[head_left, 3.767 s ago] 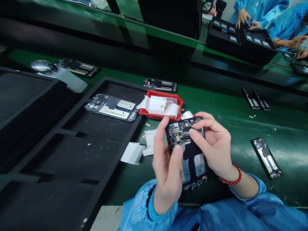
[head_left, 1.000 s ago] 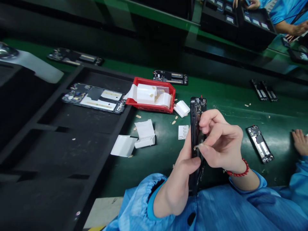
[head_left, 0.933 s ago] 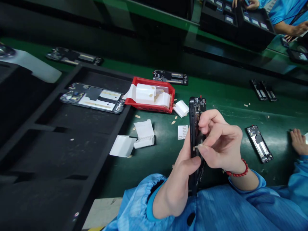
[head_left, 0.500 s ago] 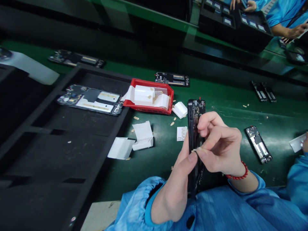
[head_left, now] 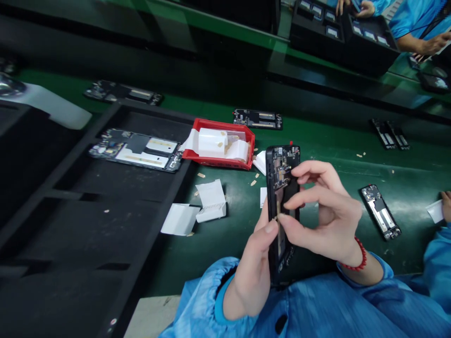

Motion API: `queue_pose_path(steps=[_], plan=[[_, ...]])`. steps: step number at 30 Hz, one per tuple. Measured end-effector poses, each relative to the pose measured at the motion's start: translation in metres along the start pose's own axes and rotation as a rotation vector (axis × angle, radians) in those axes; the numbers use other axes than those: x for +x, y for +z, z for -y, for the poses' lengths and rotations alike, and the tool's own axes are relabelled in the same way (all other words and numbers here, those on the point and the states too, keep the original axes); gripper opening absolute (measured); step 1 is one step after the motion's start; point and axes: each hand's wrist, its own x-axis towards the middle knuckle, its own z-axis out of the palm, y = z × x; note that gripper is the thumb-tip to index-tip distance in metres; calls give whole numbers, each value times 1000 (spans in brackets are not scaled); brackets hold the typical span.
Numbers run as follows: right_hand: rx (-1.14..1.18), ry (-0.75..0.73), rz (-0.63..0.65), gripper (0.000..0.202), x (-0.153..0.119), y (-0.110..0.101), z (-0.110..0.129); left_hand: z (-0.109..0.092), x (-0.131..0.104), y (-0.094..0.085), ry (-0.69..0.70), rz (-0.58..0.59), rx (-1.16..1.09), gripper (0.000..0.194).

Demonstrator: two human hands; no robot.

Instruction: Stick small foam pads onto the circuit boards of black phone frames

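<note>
An opened smartphone with bare circuit boards stands nearly upright in front of me, a small red tab at its top edge. My left hand is closed around its left side and lower part, the thumb lying along the near edge. Over the phone's inner face is my right hand, a red bead bracelet on its wrist. Its thumb and index fingertips are apart, touching or very near the strip in the phone's middle. I see nothing held between them. The fingers behind the phone are hidden.
Left of me lies a black tray holding another opened phone. A red bin contains white label rolls. Paper scraps and several opened phones lie on the green surface. A co-worker's hand shows at right.
The phone has turned so its inner face shows more towards me. My right thumb and index finger, pinched together before, have moved apart. The view has shifted slightly.
</note>
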Motion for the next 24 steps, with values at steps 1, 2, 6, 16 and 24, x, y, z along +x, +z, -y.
queue_pose_path(steps=[1, 2, 6, 16, 24], plan=[[-40, -5, -24, 13, -1, -1, 1, 0, 1, -2, -5, -6, 7, 45], [-55, -10, -42, 13, -3, -1, 3, 1, 3, -4, -3, -6, 17, 46], [35, -15, -7, 16, -11, 1, 10, 6, 7, -10, 65, -16, 35, 44], [118, 33, 44, 10, -10, 13, 11, 9, -2, -5, 133, -32, 44, 46], [187, 99, 159, 18, -8, 7, 11, 20, 7, -30, 220, -22, 109, 49]])
